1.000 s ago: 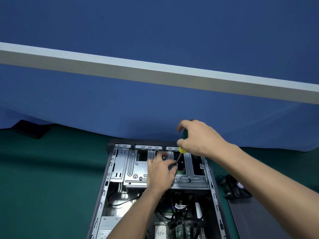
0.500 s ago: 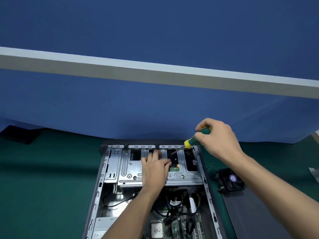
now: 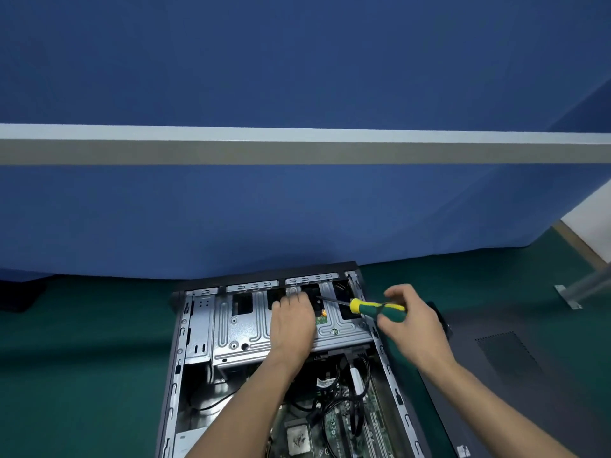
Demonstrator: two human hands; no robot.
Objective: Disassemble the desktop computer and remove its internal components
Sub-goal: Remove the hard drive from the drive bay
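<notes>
The open computer case lies flat on the green table, with the metal drive cage at its far end. The left hand presses flat on the cage, fingers extended. The right hand grips the screwdriver, tip aimed into a cage opening. The cage is probably stiff sheet metal with sharp edges — best lifted by its outer flanges. Black cables crowd the circuit board below — fragile, and likely to snag. A dark panel lies just right of the case.
</notes>
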